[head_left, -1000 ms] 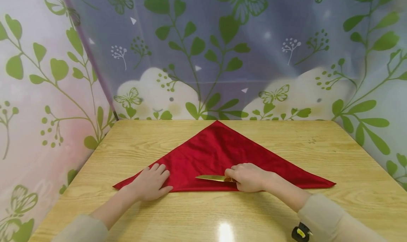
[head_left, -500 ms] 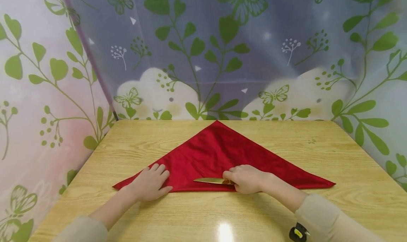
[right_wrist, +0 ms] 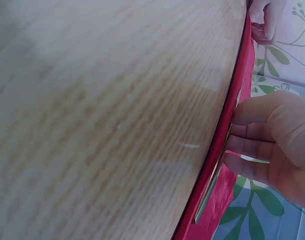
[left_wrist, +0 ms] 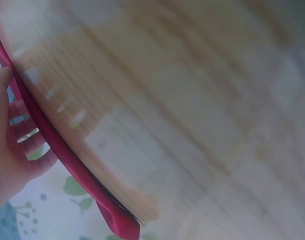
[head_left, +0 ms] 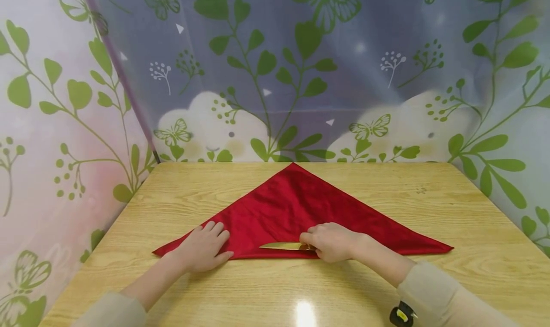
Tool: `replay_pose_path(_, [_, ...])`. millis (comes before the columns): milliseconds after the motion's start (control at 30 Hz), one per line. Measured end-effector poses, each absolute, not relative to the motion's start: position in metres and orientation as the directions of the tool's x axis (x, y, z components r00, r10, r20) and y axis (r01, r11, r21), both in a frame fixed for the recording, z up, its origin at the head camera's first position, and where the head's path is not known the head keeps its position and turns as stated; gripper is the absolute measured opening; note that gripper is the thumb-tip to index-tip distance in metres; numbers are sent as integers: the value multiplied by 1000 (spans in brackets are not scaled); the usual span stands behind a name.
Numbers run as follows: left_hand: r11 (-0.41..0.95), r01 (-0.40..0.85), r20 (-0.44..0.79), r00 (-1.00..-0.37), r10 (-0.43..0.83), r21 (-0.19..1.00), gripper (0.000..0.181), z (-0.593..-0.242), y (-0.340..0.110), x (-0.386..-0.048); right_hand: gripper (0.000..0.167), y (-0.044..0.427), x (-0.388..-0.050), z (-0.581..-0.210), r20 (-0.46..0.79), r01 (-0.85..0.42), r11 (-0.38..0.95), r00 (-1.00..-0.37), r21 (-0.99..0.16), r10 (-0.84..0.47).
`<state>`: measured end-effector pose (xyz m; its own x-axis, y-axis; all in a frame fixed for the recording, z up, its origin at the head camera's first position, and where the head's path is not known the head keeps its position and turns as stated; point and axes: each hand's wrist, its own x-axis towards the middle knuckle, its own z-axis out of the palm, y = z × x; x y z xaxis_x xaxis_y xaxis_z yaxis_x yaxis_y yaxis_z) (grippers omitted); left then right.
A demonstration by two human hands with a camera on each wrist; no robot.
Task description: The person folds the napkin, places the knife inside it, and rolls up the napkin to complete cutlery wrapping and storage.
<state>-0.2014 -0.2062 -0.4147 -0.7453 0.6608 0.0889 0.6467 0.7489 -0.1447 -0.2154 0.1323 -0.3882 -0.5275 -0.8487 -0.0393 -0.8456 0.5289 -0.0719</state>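
A red satin cloth (head_left: 275, 212) lies as a flat triangle on the wooden table, its long edge toward me and its point away. My left hand (head_left: 205, 248) rests spread on the cloth's left part, the thumb along the near edge. With curled fingers my right hand (head_left: 333, 242) holds a gold table knife (head_left: 281, 246) low over or on the cloth, just inside the long edge. The blade points left, roughly parallel to that edge. In the right wrist view the knife's other end (right_wrist: 205, 205) shows beyond the fingers; the fingers hide its middle.
The pale wooden table (head_left: 258, 293) extends around the cloth. Printed curtains (head_left: 301, 79) with leaves and butterflies hang behind and at both sides. A black device with a yellow label (head_left: 402, 313) sits by the right sleeve.
My right hand has shifted slightly left and nearer to me with the knife, which now lies closer to the cloth's long edge. The left hand and cloth stay in place.
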Motion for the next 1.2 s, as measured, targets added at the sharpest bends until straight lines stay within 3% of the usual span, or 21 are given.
replay_pose_path(300, [752, 655, 47, -751, 658, -71, 32, -409, -212, -203, 18, 137, -215, -387, 11, -843, 528, -532, -98, -847])
replay_pose_path(567, [713, 701, 76, -710, 700, -24, 21, -405, -224, -202, 15, 148, -218, -387, 1, -818, 559, -564, -136, -826])
replay_pose_path(767, [686, 726, 111, -678, 727, -56, 27, -402, -237, -197, 17, 155, -218, -385, 8, -821, 557, -563, -124, -827])
replay_pose_path(1067, [734, 667, 60, -734, 677, -124, 22, -397, -250, -193, 17, 159, -218, -387, 18, -824, 554, -560, -114, -829])
replay_pose_path(1200, [692, 695, 87, -691, 718, -193, 19, -399, -258, -190, 16, 160, -218, -388, 24, -821, 559, -565, -113, -825])
